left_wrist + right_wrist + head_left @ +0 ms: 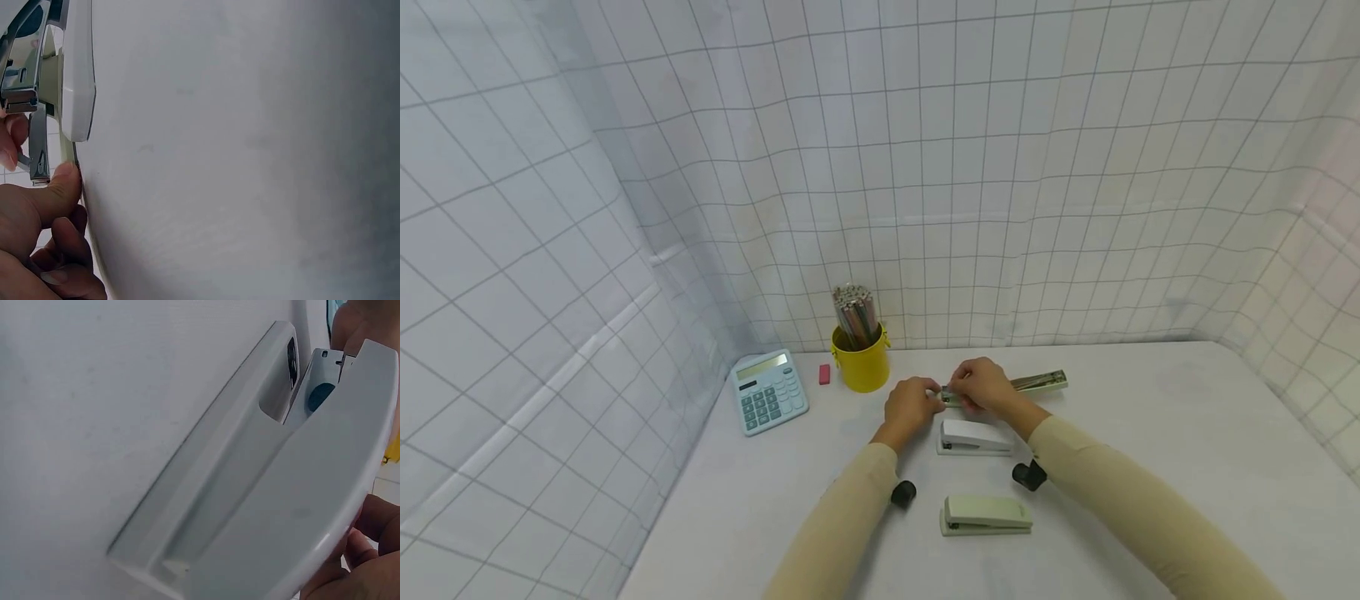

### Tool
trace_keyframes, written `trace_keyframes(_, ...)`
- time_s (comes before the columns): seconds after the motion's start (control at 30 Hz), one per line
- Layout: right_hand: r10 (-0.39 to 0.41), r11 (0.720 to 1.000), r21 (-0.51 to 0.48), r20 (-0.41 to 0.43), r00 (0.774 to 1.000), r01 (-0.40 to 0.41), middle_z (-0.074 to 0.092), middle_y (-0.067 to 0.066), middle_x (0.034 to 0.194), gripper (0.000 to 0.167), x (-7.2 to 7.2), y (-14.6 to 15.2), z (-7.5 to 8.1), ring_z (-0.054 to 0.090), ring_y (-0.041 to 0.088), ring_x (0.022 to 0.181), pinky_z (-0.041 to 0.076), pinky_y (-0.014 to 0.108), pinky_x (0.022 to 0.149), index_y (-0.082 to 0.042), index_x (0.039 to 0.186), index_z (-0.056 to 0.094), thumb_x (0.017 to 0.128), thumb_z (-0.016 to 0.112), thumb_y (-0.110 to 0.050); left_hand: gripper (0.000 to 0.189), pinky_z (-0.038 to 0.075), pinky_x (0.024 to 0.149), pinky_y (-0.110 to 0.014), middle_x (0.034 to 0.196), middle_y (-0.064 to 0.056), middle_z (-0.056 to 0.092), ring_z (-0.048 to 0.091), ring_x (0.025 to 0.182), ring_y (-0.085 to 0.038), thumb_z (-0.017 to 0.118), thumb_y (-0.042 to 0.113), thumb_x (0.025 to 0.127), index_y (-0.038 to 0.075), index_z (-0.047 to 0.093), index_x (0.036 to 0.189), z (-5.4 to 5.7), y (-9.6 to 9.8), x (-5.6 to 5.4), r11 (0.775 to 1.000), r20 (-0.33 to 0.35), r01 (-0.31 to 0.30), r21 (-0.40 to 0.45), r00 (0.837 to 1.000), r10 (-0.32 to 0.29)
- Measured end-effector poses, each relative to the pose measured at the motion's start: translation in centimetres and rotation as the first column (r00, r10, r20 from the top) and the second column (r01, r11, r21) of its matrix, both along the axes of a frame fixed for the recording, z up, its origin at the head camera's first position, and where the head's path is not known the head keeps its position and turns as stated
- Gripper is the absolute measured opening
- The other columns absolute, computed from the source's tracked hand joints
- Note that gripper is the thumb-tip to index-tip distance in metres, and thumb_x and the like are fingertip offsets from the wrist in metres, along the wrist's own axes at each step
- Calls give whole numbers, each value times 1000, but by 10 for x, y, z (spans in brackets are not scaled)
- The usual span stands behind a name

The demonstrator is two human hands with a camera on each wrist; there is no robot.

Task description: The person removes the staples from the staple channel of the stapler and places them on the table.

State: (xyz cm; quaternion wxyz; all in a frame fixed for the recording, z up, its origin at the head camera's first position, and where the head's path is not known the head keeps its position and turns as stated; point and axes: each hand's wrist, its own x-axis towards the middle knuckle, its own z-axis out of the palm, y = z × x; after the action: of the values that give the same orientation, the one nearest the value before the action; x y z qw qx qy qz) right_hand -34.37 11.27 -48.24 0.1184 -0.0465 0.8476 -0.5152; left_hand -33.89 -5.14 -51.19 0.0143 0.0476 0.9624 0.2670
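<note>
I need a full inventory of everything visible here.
Calculator: 1, blue, back left
Eraser: 1, pink, beside calculator
Bucket: 1, yellow, beside eraser
Pencils: many, mixed, in bucket
Green stapler: 1, pale green, nearest
White stapler: 1, white, between other staplers
Open stapler: 1, pale green, farthest
Table: 1, white, beneath
Cloth: count unclear, white gridded, behind
Wrist cameras: 2, black, wrists
Sleeves: 2, beige, arms
Left grip: 1, bare, open stapler's left end
Right grip: 1, bare, over open stapler

White tabletop (1165, 408), blue calculator (771, 393), pink block (824, 374), yellow bucket (862, 369), white stapler (974, 435), green stapler (987, 511), opened stapler (1047, 382)
</note>
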Motion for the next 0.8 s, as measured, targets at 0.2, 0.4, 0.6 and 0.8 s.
trace_keyframes(0.2, 8, 997, 71, -67, 998, -3, 62, 6, 68, 5, -3, -6, 1, 56, 11, 50, 48, 23, 49, -3, 92, 66, 93, 70, -6, 26, 54, 83, -43, 113, -3, 75, 68, 103, -26, 81, 25, 87, 17, 78, 112, 1, -2, 0, 1000, -7, 4, -8, 1000, -4)
trace_keyframes(0.4, 57, 995, 83, -79, 995, -50, 69, 11, 80, 19, -4, -10, 3, 59, 13, 54, 52, 25, 52, 2, 109, 68, 93, 68, -6, 25, 54, 82, -43, 112, -3, 75, 68, 101, -26, 81, 24, 86, 17, 78, 110, -1, -3, -2, 1000, -15, 13, -10, 1000, -13)
trace_keyframes(0.6, 130, 979, 174, -109, 986, -109, 68, 10, 77, 16, -3, -10, 7, 60, 15, 57, 50, 26, 55, 0, 107, 70, 94, 68, -9, 26, 54, 85, -44, 114, -4, 74, 68, 103, -26, 81, 24, 87, 16, 77, 112, -1, -2, -1, 1000, -10, 14, -9, 1000, -14)
trace_keyframes(0.8, 177, 961, 245, -190, 966, -128, 69, 6, 84, 20, -3, -5, 10, 60, 13, 58, 50, 26, 56, 2, 107, 70, 91, 67, -8, 26, 54, 84, -43, 113, -3, 74, 68, 102, -26, 81, 25, 87, 17, 78, 112, -1, -3, 0, 1000, -6, 10, 1, 1000, -10)
